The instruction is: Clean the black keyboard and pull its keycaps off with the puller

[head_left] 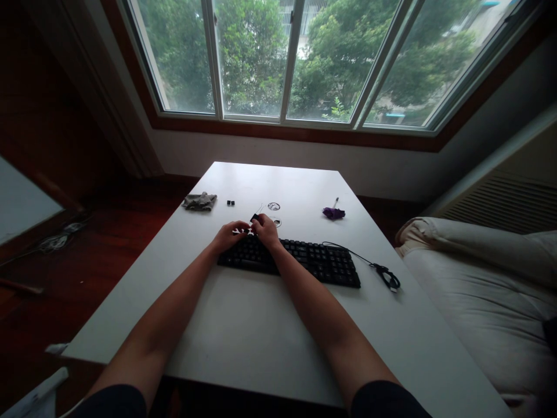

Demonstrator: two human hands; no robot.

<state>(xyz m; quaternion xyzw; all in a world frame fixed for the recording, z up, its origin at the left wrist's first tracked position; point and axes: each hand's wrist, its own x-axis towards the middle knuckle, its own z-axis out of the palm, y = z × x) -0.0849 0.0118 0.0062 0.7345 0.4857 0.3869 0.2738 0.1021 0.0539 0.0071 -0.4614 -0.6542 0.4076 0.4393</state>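
A black full-size keyboard (300, 253) lies across the middle of the white table, partly covered by my right forearm. My left hand (230, 235) is at its upper left corner, the fingers bent together near the top keys; what they pinch, if anything, is too small to make out. Just beside it, my right hand (265, 229) grips a small black piece (255, 217) with thin wires sticking up, which looks like a wire keycap puller. Two small black keycaps (230, 202) sit farther back on the left.
A crumpled grey cloth (200, 201) lies at the left edge. Two round, ring-like items, one a clear disc (274, 206), lie behind my hands. A purple cloth (333, 213) and a thin stick (336, 202) are at right. The coiled USB cable (386, 277) rests right of the keyboard.
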